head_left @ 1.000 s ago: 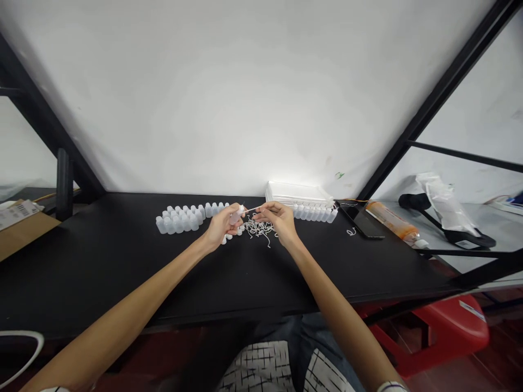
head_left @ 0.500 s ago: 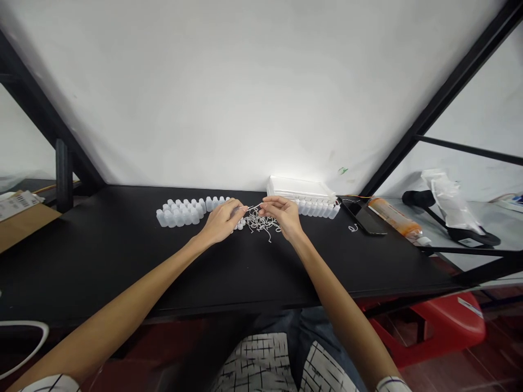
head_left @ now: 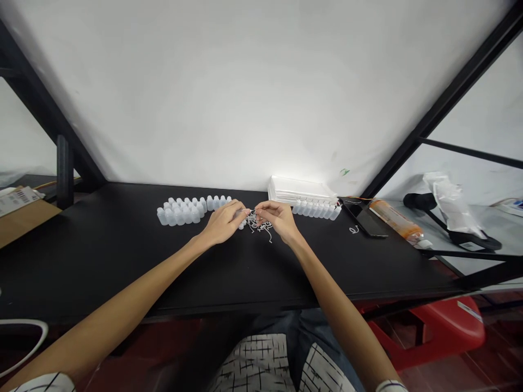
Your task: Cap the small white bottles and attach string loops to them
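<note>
Hands closer together than before; left hand [head_left: 222, 224] curled round small bottle [head_left: 238, 213], mostly hidden; right hand [head_left: 281, 220] bent over white cords [head_left: 253, 221], closure and hold unclear; seemingly mid-fitting, steady fingertips needed

Bare stretches of the matte black surface [head_left: 245, 283] are lying open in front of the bottles, and between the two forearms a lane is running back toward the tangled white strings [head_left: 263, 226]. Small translucent white plastic bottles [head_left: 182, 213] are blocking low passage on the left; a matching bottle row [head_left: 315, 210] and a flat white stack [head_left: 301, 189] are filling the back right. Farther right, a dark rectangular phone [head_left: 370, 223] and an orange-ended clear plastic bottle [head_left: 396, 222] are obstructing the surface.
</note>
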A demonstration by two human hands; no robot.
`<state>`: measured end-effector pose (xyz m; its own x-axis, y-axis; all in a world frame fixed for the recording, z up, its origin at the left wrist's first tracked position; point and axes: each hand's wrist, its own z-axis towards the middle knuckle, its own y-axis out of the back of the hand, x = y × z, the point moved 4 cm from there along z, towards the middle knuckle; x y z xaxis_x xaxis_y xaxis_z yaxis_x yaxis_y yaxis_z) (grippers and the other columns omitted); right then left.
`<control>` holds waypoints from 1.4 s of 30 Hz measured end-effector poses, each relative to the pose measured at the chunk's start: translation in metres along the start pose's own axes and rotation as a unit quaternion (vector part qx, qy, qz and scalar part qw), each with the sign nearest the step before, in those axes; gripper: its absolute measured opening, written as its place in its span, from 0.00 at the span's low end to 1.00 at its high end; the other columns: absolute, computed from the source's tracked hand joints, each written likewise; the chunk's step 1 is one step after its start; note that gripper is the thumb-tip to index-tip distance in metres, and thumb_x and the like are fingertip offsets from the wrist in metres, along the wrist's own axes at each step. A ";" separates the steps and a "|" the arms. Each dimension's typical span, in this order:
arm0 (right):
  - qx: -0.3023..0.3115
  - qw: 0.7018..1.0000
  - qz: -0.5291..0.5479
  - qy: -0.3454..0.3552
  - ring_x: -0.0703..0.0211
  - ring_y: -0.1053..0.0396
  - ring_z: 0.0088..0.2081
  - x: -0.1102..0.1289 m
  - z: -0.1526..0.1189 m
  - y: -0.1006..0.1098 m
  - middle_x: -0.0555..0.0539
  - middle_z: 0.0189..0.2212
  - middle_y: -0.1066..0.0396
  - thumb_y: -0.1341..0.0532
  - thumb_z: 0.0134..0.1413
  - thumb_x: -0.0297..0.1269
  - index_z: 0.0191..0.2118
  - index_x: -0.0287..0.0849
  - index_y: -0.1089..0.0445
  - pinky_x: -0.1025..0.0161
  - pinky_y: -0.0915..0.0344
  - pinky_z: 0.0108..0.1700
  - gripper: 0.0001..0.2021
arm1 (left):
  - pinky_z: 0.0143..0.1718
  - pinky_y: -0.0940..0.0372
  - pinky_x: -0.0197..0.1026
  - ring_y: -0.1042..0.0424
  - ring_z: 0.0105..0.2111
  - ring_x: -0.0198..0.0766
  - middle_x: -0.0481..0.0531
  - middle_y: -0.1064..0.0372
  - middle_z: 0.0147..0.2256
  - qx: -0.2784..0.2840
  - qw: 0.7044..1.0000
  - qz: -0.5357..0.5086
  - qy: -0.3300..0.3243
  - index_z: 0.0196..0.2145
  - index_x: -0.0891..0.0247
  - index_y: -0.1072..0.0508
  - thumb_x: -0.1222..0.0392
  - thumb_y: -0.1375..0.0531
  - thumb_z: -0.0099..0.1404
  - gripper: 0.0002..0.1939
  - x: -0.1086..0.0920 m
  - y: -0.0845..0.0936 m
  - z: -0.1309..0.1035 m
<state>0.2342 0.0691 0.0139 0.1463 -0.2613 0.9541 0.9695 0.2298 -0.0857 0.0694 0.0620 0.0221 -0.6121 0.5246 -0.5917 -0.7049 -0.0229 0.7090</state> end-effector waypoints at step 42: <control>0.005 1.000 -0.024 0.014 0.62 0.31 0.24 0.004 -0.002 0.000 0.51 0.21 0.30 0.30 0.43 0.42 0.30 0.41 0.25 0.61 0.27 0.29 0.10 | 0.32 0.43 0.42 0.34 0.33 0.40 0.51 0.33 0.35 -0.002 1.000 0.023 -0.014 0.31 0.61 0.34 0.49 0.54 0.72 0.18 -0.008 0.001 -0.002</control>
<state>0.2357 0.0662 0.0171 0.1044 -0.2979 0.9489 0.9736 0.2253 -0.0363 0.0726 0.0563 0.0267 -0.6338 0.5462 -0.5477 -0.6778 -0.0510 0.7335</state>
